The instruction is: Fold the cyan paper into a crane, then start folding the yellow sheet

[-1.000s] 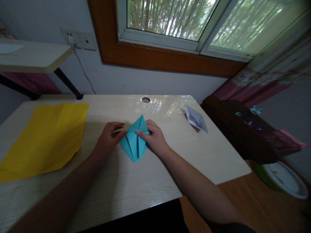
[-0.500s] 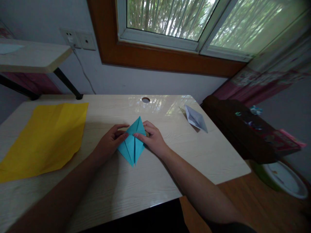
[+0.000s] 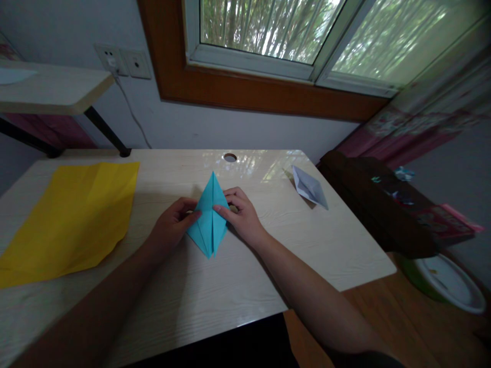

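Note:
A turquoise folded paper [image 3: 209, 225] in a long diamond shape is between my hands over the table, its tip pointing away from me. A crease runs down its middle, and the near end is split into two points. On its left edge, my left hand [image 3: 174, 222] grips the paper with the thumb on top and the fingers curled behind. My right hand [image 3: 243, 212] pinches the right side, thumb pressed near the middle crease. The fingertips beneath the paper are hidden.
A large yellow sheet [image 3: 76, 220] lies on the left of the pale wooden table [image 3: 268, 276]. At the back right rests a folded grey-white paper [image 3: 310, 188]. A cable hole [image 3: 230, 158] sits near the far edge; a raised shelf [image 3: 57, 89] stands at the back left.
The turquoise paper's top has opened upward into a longer, narrower diamond, its tip now farther from me. Both hands stay almost in place, still holding its sides.

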The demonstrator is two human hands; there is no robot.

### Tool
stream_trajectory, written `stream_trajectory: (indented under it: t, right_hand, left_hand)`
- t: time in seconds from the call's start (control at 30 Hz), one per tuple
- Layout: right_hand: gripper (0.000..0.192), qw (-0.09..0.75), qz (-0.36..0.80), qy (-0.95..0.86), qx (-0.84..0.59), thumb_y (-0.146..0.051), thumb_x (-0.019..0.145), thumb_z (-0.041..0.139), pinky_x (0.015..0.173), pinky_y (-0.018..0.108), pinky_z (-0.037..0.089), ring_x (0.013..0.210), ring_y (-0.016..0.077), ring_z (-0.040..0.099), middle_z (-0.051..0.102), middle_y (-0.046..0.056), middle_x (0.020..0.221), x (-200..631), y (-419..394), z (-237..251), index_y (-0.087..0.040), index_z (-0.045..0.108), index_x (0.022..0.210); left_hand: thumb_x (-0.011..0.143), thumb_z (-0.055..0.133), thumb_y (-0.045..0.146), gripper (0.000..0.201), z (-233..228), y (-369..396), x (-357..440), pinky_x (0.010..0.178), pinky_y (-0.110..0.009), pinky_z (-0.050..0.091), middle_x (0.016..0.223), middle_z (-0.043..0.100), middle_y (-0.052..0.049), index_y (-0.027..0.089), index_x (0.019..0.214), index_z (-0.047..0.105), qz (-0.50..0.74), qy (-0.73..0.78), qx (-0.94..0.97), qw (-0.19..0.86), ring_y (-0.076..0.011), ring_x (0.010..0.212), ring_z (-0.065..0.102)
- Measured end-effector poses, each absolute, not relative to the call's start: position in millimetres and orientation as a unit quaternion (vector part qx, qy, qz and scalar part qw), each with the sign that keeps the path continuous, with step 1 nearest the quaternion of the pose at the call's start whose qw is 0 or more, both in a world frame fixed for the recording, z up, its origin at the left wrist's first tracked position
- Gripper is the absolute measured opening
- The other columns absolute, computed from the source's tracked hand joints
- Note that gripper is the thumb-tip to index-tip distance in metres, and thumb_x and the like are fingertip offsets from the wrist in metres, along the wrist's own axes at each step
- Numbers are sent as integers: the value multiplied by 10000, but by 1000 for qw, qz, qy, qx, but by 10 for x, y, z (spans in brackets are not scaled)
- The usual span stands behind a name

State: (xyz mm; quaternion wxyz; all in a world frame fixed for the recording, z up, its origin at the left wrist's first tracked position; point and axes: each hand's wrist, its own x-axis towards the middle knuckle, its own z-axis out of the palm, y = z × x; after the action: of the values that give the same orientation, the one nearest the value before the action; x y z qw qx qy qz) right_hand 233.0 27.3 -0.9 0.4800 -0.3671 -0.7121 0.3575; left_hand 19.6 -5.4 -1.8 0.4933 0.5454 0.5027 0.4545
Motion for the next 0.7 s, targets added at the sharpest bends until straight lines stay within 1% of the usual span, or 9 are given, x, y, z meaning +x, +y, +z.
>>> stream_trajectory:
  t: [0.1,0.23,0.37,0.53,0.7]
  right_hand:
    - [172,484,362,-703,-375,-405,893,742,995,393,491,1075,202,612,622,52,1070,2334,280,-16,-239,715,859]
    - [163,476,381,-699,-373,-406,937,690,1016,397,486,1123,201,609,633,63,1136,2340,299,-48,-248,729,920]
    - [204,470,385,-700,-375,-432,953,660,1023,400,488,1146,200,613,652,61,1184,2338,310,-62,-245,715,896]
    - [203,462,381,-720,-351,-409,955,665,1011,395,496,1116,196,636,677,62,1149,2335,284,-24,-233,702,860]
    - [156,453,387,-732,-330,-385,931,702,929,368,524,1032,191,652,687,55,1065,2327,260,-7,-238,703,881]
  left_hand:
    - [817,754,478,321,-45,-52,179,748,-332,554,969,756,-44,225,1007,701,462,506,549,479,-227,853,702]
    - [814,760,461,306,-46,-55,170,753,-330,544,956,752,-38,225,1000,701,469,514,545,468,-226,857,692]
    - [809,763,467,300,12,-67,183,746,-327,534,937,740,-36,225,976,707,463,525,556,449,-227,853,678]
    - [798,770,517,330,10,-66,182,660,-295,519,860,704,-19,230,924,668,448,520,557,467,-204,771,652]
    - [757,815,511,391,-66,-60,169,561,-258,462,742,613,26,236,871,561,450,519,554,471,-163,663,584]
